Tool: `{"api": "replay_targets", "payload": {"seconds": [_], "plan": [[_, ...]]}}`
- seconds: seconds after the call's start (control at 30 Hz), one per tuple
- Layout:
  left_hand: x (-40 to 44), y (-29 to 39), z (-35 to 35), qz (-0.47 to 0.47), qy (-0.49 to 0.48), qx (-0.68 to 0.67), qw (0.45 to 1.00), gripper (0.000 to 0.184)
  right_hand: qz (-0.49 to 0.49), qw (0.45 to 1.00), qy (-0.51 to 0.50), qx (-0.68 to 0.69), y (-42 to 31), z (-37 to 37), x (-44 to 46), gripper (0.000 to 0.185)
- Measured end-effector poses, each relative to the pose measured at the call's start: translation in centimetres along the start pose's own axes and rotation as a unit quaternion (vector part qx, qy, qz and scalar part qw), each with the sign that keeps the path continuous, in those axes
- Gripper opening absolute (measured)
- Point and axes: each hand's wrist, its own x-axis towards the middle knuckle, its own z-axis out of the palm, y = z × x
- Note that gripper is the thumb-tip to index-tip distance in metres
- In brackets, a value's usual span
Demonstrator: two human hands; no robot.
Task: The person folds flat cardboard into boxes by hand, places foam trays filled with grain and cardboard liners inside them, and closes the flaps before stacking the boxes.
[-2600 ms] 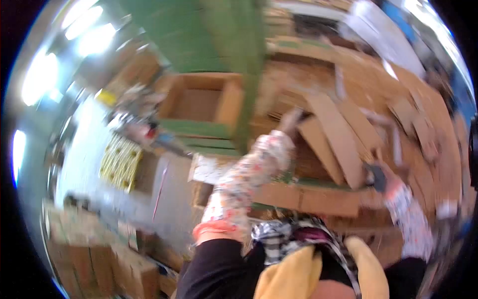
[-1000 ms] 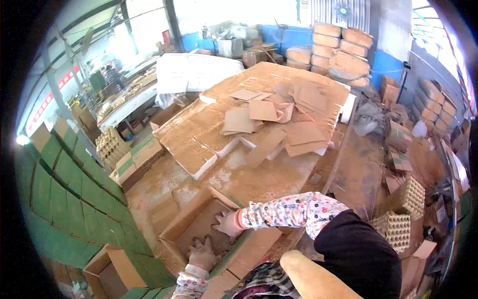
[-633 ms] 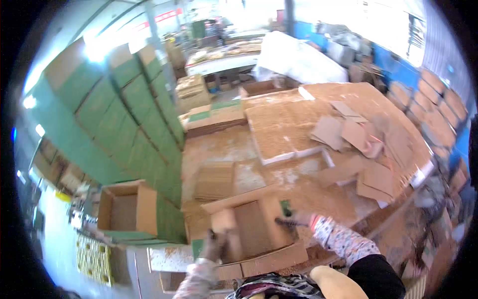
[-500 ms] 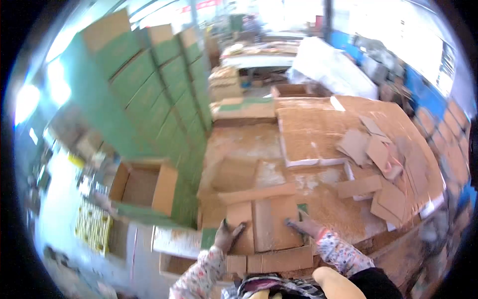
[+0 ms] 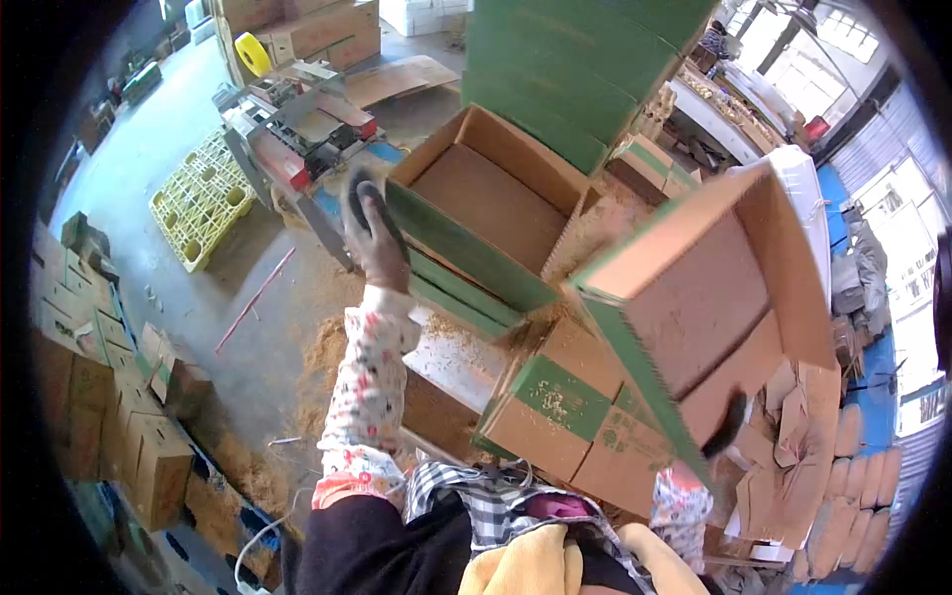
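My left hand, in a dark-fingered glove, is raised beside the left corner of an open green-and-brown cardboard box. Its fingers are stretched upward and a little blurred; nothing shows held in them. Another open green-edged cardboard box is tilted up on my right, its inside facing me. Over its near wall hooks my right hand, dark fingers showing inside and the rest hidden behind the wall. Below lies a closed cardboard box with green panels and sawdust on top.
Tall stacked green boxes rise behind the open box. A yellow pallet lies on the floor at left, near a metal machine carrying a yellow tape roll. Loose cardboard pieces are at right, and stacked cartons at lower left.
The view has swung left. Both hands have left the flaps of the box in front; the left is now raised at the open box, the right grips a tilted box.
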Motion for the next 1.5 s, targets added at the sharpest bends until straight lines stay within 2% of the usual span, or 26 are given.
{"api": "replay_targets", "payload": {"seconds": [0.03, 0.07, 0.1, 0.17, 0.23, 0.27, 0.3, 0.37, 0.43, 0.47, 0.53, 0.57, 0.6, 0.67, 0.7, 0.73, 0.8, 0.9, 0.93, 1.0, 1.03, 1.1, 1.17, 1.2, 1.37, 1.5], "plan": [[3.0, -6.7, -2.9, -0.032, -0.007, -0.003, 0.999, 0.026, -0.002, 1.000, -0.023, -0.008, 0.3, 3.4, 1.7, 0.048], [1.4, -3.9, -1.2, 0.033, -0.016, 0.215, 0.976, 0.028, 0.003, 0.999, -0.046, -0.016, 0.8, 6.5, 3.4, 0.047], [1.0, -4.8, -0.8, 0.091, 0.051, 0.272, 0.957, 0.031, 0.010, 0.997, -0.071, -0.028, 1.6, 9.8, 5.5, 0.047], [1.0, -7.1, -0.8, 0.107, 0.096, 0.179, 0.973, 0.036, 0.036, 0.990, -0.121, -0.061, 4.3, 16.1, 10.0, 0.047], [1.0, -5.6, -0.2, 0.034, 0.121, 0.112, 0.986, 0.040, 0.073, 0.981, -0.148, -0.105, 7.4, 20.7, 13.2, 0.047], [1.1, -8.0, -1.3, -0.005, 0.105, 0.180, 0.978, 0.042, 0.094, 0.975, -0.157, -0.128, 8.7, 22.0, 14.0, 0.047], [1.5, -8.9, -1.6, -0.032, 0.088, 0.143, 0.985, 0.044, 0.115, 0.969, -0.164, -0.147, 9.7, 22.7, 14.5, 0.047], [1.9, -8.4, -1.2, 0.022, 0.118, 0.225, 0.967, 0.045, 0.152, 0.955, -0.185, -0.175, 9.9, 22.6, 13.8, 0.046], [2.6, -12.3, -3.2, -0.034, 0.079, 0.226, 0.970, 0.047, 0.195, 0.942, -0.199, -0.187, 9.0, 20.3, 11.6, 0.046], [4.8, -16.4, -5.9, -0.055, 0.025, 0.134, 0.989, 0.046, 0.213, 0.939, -0.199, -0.182, 8.3, 18.4, 10.0, 0.046], [3.5, -13.0, -4.5, -0.106, -0.015, -0.030, 0.994, 0.043, 0.229, 0.949, -0.155, -0.151, 6.7, 13.6, 5.9, 0.046], [3.0, -6.1, -1.6, -0.119, 0.004, -0.099, 0.988, 0.041, 0.226, 0.958, -0.120, -0.129, 6.1, 11.4, 4.3, 0.045], [3.2, -6.6, -1.6, -0.154, -0.005, -0.106, 0.982, 0.041, 0.221, 0.969, -0.058, -0.098, 5.7, 9.1, 2.7, 0.048], [4.6, -8.0, -4.1, -0.211, -0.004, -0.112, 0.971, 0.044, 0.177, 0.969, -0.093, -0.149, 4.2, 5.6, 1.3, 0.055], [5.3, -7.4, -3.9, -0.254, 0.013, -0.049, 0.966, 0.043, 0.148, 0.966, -0.121, -0.173, 3.6, 4.8, 1.5, 0.059], [4.3, -5.9, -2.0, -0.189, 0.052, -0.103, 0.975, 0.042, 0.100, 0.963, -0.154, -0.198, 3.3, 4.5, 1.7, 0.062], [5.2, -7.1, -2.0, -0.201, 0.035, -0.122, 0.971, 0.041, -0.017, 0.946, -0.213, -0.243, 3.1, 4.9, 3.0, 0.070], [6.4, -12.3, -3.9, -0.171, -0.035, -0.225, 0.959, 0.050, -0.266, 0.829, -0.251, -0.422, 4.1, 9.2, 4.5, 0.075], [4.0, -7.7, -2.5, -0.152, -0.060, -0.175, 0.971, 0.054, -0.331, 0.789, -0.265, -0.445, 4.6, 11.3, 4.8, 0.076], [3.0, -8.7, -2.4, -0.132, -0.098, -0.239, 0.957, 0.030, -0.416, 0.733, -0.263, -0.469, 6.7, 15.8, 5.0, 0.077], [3.5, -14.9, -4.6, -0.229, -0.063, -0.317, 0.918, 0.032, -0.444, 0.720, -0.254, -0.469, 8.2, 18.4, 5.6, 0.077], [2.0, -13.1, -3.2, -0.193, -0.055, -0.234, 0.951, 0.034, -0.392, 0.780, -0.253, -0.417, 7.5, 23.8, 5.9, 0.066], [1.6, -12.2, -2.3, -0.166, -0.028, -0.183, 0.968, 0.036, -0.470, 0.711, -0.272, -0.446, 9.9, 27.0, 7.5, 0.064], [1.4, -11.9, -2.0, -0.157, -0.014, -0.161, 0.974, 0.037, -0.463, 0.700, -0.293, -0.458, 9.8, 27.8, 8.4, 0.064], [1.3, -10.3, -0.6, -0.129, 0.042, -0.047, 0.990, 0.043, -0.425, 0.683, -0.328, -0.495, 8.8, 29.2, 9.6, 0.066], [-0.2, -5.8, -1.2, -0.097, 0.017, 0.069, 0.993, 0.048, -0.458, 0.660, -0.315, -0.505, 8.4, 23.4, 6.6, 0.071]]}}
